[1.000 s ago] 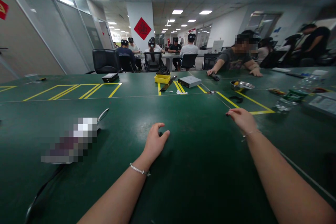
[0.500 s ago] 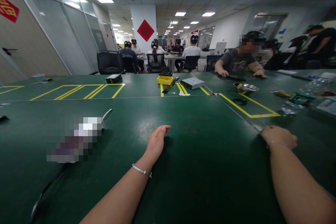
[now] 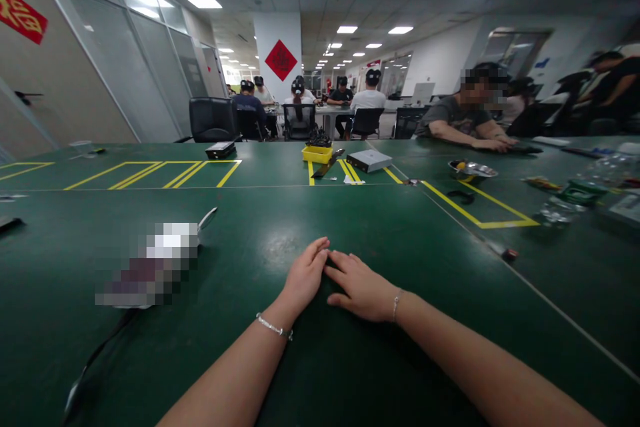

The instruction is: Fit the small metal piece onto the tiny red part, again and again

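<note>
My left hand (image 3: 305, 275) rests over the green table (image 3: 240, 360), its fingers drawn together with the thumb against them. Whatever may be inside it is hidden. My right hand (image 3: 364, 285) meets it from the right, fingertips touching the left hand near its thumb. The right hand's fingers are spread and its thumb stands apart; nothing shows in its grasp. A small dark piece with a reddish end (image 3: 509, 255) lies farther right beside the table seam. Its kind is too small to make out.
A blurred-out device (image 3: 155, 267) with a cable lies at left. Farther back are a yellow tray (image 3: 317, 155) of black items, a grey box (image 3: 369, 160), a metal bowl (image 3: 473, 170) and a plastic bottle (image 3: 583, 192). A person (image 3: 463, 117) sits across at right.
My right hand held a small dark red piece, moved right and down to the seam, then came back left to my left hand. The piece now lies on the table. My left hand's fingers have closed.
</note>
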A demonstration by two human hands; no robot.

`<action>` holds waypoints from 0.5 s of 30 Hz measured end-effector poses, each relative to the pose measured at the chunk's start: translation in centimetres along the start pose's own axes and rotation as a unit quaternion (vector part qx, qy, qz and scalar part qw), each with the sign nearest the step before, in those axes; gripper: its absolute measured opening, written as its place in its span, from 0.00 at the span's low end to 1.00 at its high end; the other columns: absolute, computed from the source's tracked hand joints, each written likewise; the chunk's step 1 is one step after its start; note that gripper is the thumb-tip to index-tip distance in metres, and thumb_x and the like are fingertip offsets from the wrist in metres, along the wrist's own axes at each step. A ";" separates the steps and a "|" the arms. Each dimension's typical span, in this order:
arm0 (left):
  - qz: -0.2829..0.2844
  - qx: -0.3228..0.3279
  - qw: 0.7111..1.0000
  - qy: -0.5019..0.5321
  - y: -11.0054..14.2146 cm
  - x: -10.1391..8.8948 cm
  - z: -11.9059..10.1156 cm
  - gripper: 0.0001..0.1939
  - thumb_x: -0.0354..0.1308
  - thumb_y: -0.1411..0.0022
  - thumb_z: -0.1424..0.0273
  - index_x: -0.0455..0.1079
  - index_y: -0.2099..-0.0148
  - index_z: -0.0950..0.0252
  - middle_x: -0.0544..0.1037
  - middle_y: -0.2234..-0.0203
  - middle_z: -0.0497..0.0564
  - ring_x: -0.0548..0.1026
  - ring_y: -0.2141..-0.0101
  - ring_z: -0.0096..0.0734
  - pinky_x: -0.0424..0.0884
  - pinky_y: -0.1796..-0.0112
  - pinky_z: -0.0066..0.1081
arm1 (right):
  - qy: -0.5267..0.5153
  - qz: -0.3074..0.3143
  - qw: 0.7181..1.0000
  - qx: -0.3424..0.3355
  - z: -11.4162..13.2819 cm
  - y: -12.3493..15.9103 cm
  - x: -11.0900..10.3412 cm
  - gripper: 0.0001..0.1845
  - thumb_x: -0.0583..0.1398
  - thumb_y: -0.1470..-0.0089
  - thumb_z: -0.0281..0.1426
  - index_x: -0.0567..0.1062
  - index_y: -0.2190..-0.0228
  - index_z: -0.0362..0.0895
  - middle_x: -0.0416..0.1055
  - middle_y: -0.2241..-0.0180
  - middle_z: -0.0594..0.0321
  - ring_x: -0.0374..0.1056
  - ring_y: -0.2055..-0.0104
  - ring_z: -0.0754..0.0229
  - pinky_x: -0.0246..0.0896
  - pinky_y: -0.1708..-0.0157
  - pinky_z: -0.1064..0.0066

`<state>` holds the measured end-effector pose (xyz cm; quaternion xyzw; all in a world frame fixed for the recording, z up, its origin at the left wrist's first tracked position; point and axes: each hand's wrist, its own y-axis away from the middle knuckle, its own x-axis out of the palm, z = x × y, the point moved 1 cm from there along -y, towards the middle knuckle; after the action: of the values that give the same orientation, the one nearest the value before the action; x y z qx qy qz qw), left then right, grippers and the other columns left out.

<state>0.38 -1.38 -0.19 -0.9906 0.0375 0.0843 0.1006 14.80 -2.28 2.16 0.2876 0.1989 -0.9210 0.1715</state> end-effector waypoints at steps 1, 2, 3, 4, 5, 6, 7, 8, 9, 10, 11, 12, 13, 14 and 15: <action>0.001 0.003 1.000 -0.015 0.0 -0.1 0.0 0.16 0.46 0.44 0.67 0.64 0.54 0.61 0.69 0.54 0.52 0.65 0.54 0.30 0.57 0.51 0.34 | 0.007 -0.012 1.000 0.021 -0.1 0.0 -0.5 0.21 0.64 0.71 0.35 0.73 0.67 0.50 0.68 0.59 0.60 0.60 0.53 0.55 0.50 0.52 0.65; 0.002 0.001 1.000 -0.027 0.0 -0.1 0.0 0.15 0.46 0.44 0.67 0.65 0.54 0.61 0.69 0.55 0.52 0.66 0.54 0.31 0.58 0.52 0.34 | 0.043 -0.039 0.997 0.047 -0.5 -0.1 -1.7 0.19 0.64 0.70 0.35 0.74 0.68 0.49 0.69 0.60 0.59 0.61 0.55 0.56 0.52 0.53 0.66; 0.000 -0.005 0.999 -0.036 0.0 -0.2 -0.1 0.15 0.46 0.44 0.66 0.65 0.55 0.61 0.70 0.56 0.52 0.66 0.55 0.31 0.59 0.53 0.34 | 0.101 -0.076 0.989 0.077 -1.2 -0.1 -3.4 0.17 0.62 0.67 0.35 0.73 0.68 0.48 0.69 0.62 0.58 0.62 0.56 0.57 0.53 0.54 0.67; -0.003 -0.012 0.999 -0.042 0.1 -0.3 -0.2 0.15 0.45 0.44 0.65 0.65 0.55 0.61 0.71 0.58 0.52 0.67 0.56 0.32 0.61 0.55 0.34 | 0.168 -0.115 0.973 0.106 -2.2 0.0 -5.5 0.16 0.60 0.64 0.35 0.73 0.68 0.47 0.69 0.63 0.56 0.61 0.57 0.56 0.52 0.55 0.65; -0.006 -0.018 0.999 -0.046 0.1 -0.4 -0.3 0.15 0.45 0.44 0.65 0.65 0.56 0.61 0.71 0.59 0.52 0.68 0.57 0.32 0.63 0.57 0.33 | 0.241 -0.157 0.948 0.135 -3.3 0.3 -7.8 0.15 0.58 0.61 0.35 0.72 0.66 0.45 0.68 0.63 0.54 0.61 0.56 0.55 0.51 0.55 0.63; -0.007 -0.022 0.999 -0.049 0.1 -0.5 -0.4 0.15 0.45 0.44 0.64 0.65 0.56 0.61 0.72 0.60 0.51 0.69 0.58 0.31 0.64 0.59 0.32 | 0.290 -0.194 0.922 0.166 -4.6 0.9 -10.2 0.16 0.56 0.58 0.34 0.71 0.65 0.42 0.67 0.63 0.50 0.59 0.55 0.52 0.49 0.55 0.59; -0.009 -0.023 0.998 -0.051 0.2 -0.5 -0.5 0.15 0.45 0.44 0.64 0.65 0.56 0.61 0.72 0.61 0.51 0.70 0.60 0.31 0.65 0.60 0.31 | 0.317 -0.221 0.902 0.191 -6.0 1.7 -12.5 0.17 0.54 0.57 0.32 0.70 0.64 0.38 0.65 0.62 0.46 0.57 0.54 0.48 0.48 0.55 0.55; -0.011 -0.023 0.998 -0.052 0.2 -0.5 -0.5 0.15 0.45 0.44 0.64 0.65 0.57 0.61 0.72 0.62 0.51 0.70 0.61 0.30 0.65 0.61 0.30 | 0.340 -0.246 0.880 0.220 -7.3 2.7 -14.6 0.18 0.54 0.57 0.32 0.68 0.62 0.36 0.63 0.62 0.43 0.56 0.53 0.45 0.47 0.56 0.53; -0.013 -0.023 0.998 -0.052 0.2 -0.5 -0.6 0.15 0.45 0.44 0.64 0.65 0.57 0.61 0.72 0.63 0.50 0.70 0.62 0.30 0.66 0.63 0.29 | 0.369 -0.275 0.848 0.263 -8.7 3.9 -16.5 0.20 0.54 0.58 0.32 0.67 0.61 0.36 0.62 0.61 0.41 0.55 0.53 0.43 0.48 0.58 0.52; -0.017 -0.025 0.998 -0.051 0.1 -0.5 -0.6 0.14 0.45 0.44 0.64 0.65 0.57 0.61 0.72 0.64 0.50 0.71 0.63 0.29 0.66 0.64 0.29 | 0.386 -0.301 0.815 0.309 -9.9 5.1 -18.0 0.21 0.54 0.58 0.33 0.67 0.61 0.36 0.61 0.60 0.39 0.54 0.53 0.41 0.49 0.60 0.52; -0.022 -0.029 0.998 -0.048 0.1 -0.5 -0.6 0.14 0.45 0.44 0.64 0.65 0.58 0.62 0.72 0.64 0.50 0.71 0.64 0.29 0.66 0.65 0.28 | 0.393 -0.324 0.782 0.359 -11.0 6.3 -19.3 0.23 0.55 0.59 0.35 0.66 0.60 0.37 0.59 0.59 0.38 0.54 0.53 0.40 0.50 0.62 0.52; -0.028 -0.034 0.998 -0.043 0.1 -0.5 -0.6 0.14 0.45 0.44 0.64 0.65 0.58 0.62 0.72 0.65 0.50 0.71 0.65 0.28 0.66 0.67 0.27 | 0.386 -0.341 0.754 0.407 -12.1 7.3 -20.2 0.25 0.55 0.60 0.37 0.66 0.59 0.38 0.58 0.58 0.36 0.53 0.53 0.39 0.51 0.64 0.52; -0.034 -0.040 0.998 -0.037 0.0 -0.5 -0.6 0.14 0.45 0.44 0.64 0.65 0.59 0.62 0.72 0.65 0.50 0.71 0.66 0.28 0.66 0.68 0.27 | 0.370 -0.351 0.735 0.446 -12.9 8.2 -20.8 0.27 0.55 0.60 0.40 0.65 0.58 0.38 0.57 0.57 0.34 0.53 0.53 0.37 0.51 0.66 0.52; -0.038 -0.044 0.998 -0.031 0.0 -0.5 -0.6 0.13 0.45 0.45 0.64 0.65 0.60 0.63 0.72 0.65 0.50 0.72 0.67 0.27 0.66 0.69 0.26 | 0.353 -0.356 0.724 0.475 -13.7 8.8 -21.1 0.29 0.55 0.61 0.42 0.64 0.57 0.38 0.56 0.57 0.32 0.53 0.53 0.36 0.51 0.68 0.51; -0.041 -0.047 0.998 -0.024 -0.1 -0.5 -0.6 0.13 0.45 0.45 0.64 0.65 0.61 0.63 0.72 0.65 0.50 0.72 0.67 0.27 0.66 0.70 0.26 | 0.339 -0.356 0.717 0.494 -14.4 9.3 -21.3 0.31 0.56 0.62 0.43 0.64 0.57 0.38 0.55 0.56 0.31 0.53 0.53 0.35 0.51 0.70 0.50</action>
<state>-0.01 -1.43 0.50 -0.9926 -0.0095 0.1060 0.0578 41.98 0.70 1.59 0.5323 -0.1515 -0.7224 -0.4145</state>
